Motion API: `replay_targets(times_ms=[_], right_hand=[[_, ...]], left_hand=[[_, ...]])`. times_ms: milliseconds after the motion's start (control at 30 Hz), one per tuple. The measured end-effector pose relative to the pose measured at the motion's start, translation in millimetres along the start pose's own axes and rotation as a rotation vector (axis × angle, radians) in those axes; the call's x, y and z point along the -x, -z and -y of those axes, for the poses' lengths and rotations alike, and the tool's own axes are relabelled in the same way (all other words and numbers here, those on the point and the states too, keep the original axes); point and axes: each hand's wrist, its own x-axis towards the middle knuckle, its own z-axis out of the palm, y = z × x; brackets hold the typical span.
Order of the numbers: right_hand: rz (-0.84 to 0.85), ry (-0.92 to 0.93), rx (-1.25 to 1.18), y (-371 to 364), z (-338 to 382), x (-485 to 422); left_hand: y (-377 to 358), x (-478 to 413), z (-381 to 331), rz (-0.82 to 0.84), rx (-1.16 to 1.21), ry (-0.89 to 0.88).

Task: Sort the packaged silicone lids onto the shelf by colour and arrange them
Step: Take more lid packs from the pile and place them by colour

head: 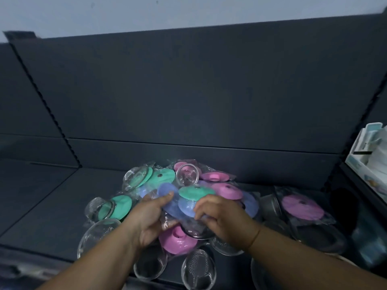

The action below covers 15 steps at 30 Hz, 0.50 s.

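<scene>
A heap of plastic-wrapped silicone lids lies on the dark shelf (52,206). Green lids (161,176) sit at the left and top of the heap, pink lids (226,189) at the back right, and blue lids (184,204) in the middle. One pink lid (301,207) lies apart to the right, and another pink one (178,241) shows under my hands. My left hand (150,218) and my right hand (222,218) both grip a wrapped blue lid at the heap's centre. Clear glass-like domes (199,268) ring the front of the heap.
A dark back panel (199,91) rises behind the shelf. White and teal boxed goods (368,151) stand on the neighbouring shelf at the right. A perforated upright (48,105) divides off the shelf section at the left.
</scene>
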Motion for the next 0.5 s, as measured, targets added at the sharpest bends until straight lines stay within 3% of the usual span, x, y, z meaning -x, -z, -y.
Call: replay_targets(times_ms=[100, 200, 300, 433, 500], right_hand=[[0.185, -0.273, -0.115, 6.8, -5.2, 8.0], [0.132, -0.527, -0.201, 20.3, 1.0, 0.7], [0.094, -0.590, 0.001, 27.4, -0.2, -7.5], [0.408, -0.600, 0.095, 18.2, -4.6, -7.4], [0.473, -0.542, 0.123, 10.8, -5.7, -5.8]], left_hand=[[-3.1, -6.2, 8.6, -0.050, -0.034, -0.042], [-3.7, -10.3, 13.8, -0.083, -0.065, -0.092], [-4.7, -8.8, 16.4, -0.062, -0.095, -0.168], [-5.6, -6.7, 18.2, -0.071, -0.063, -0.208], [-3.4, -6.4, 17.7, -0.078, -0.020, -0.189]])
